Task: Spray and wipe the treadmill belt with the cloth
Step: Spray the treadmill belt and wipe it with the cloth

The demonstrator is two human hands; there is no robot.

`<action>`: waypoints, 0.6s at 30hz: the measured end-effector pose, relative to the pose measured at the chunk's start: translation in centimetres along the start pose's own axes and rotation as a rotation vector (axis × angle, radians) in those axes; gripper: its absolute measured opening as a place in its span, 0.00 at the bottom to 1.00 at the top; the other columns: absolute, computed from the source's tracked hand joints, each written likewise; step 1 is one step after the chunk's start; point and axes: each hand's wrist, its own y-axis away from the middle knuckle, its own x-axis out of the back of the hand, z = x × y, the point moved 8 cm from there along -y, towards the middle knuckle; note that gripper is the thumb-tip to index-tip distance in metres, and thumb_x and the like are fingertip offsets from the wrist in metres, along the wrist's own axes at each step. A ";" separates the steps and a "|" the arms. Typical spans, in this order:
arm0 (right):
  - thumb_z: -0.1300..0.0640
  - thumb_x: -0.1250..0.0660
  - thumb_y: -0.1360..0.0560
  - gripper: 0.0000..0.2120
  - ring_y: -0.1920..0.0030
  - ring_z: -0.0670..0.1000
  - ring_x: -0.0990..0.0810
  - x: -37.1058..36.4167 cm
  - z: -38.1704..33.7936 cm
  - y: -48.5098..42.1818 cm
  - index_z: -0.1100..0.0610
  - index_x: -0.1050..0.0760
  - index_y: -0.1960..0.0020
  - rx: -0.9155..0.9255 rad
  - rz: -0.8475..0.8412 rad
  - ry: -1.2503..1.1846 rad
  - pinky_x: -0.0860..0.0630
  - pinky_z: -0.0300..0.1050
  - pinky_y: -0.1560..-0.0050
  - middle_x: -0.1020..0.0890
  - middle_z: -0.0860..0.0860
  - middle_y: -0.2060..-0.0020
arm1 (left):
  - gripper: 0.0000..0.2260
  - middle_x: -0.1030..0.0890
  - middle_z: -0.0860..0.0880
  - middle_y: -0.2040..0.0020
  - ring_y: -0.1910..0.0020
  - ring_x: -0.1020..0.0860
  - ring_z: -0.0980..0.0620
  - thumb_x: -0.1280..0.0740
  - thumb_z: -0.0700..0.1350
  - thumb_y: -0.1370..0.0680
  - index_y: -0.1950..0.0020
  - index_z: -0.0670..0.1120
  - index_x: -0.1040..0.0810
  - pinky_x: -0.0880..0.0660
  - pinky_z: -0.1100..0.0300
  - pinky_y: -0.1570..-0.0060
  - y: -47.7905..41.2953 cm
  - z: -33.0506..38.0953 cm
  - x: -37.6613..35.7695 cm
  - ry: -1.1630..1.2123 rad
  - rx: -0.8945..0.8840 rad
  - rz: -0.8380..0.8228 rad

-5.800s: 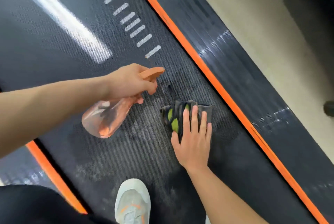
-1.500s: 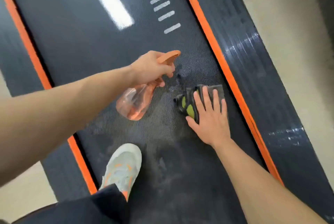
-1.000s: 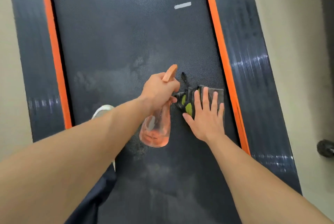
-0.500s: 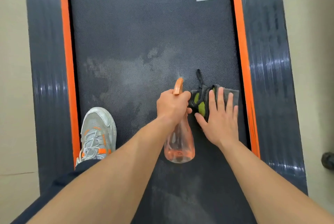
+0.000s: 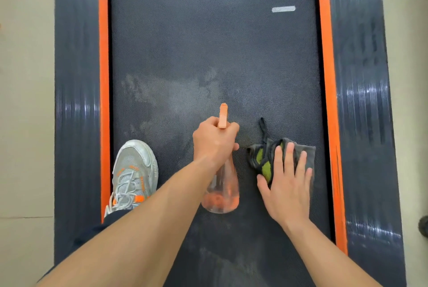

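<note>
Orange spray bottle [image 5: 220,189], gripped by the left hand [image 5: 214,143], has swung beside the cloth [image 5: 261,159], aimed up the belt [image 5: 208,43]; the spread right hand [image 5: 287,191] stays pressing the cloth flat. Spraying is likely next.

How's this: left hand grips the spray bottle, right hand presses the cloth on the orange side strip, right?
One slip: the head view shows the right hand pressing the cloth on the treadmill belt, beside the orange strip, not on it. The left hand does grip the spray bottle.

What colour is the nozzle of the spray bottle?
Orange; the nozzle shows in the head view.
</note>
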 end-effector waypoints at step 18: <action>0.34 0.48 0.24 0.37 0.18 0.60 0.56 6.1 -9.6 -16.0 0.44 0.48 0.17 0.365 0.068 0.061 0.54 0.66 0.21 0.52 0.48 0.16 | 0.08 0.19 0.54 0.65 0.75 0.18 0.45 0.29 0.48 0.33 0.59 0.45 0.18 0.18 0.40 0.55 -5.5 2.5 8.5 0.121 -0.090 0.045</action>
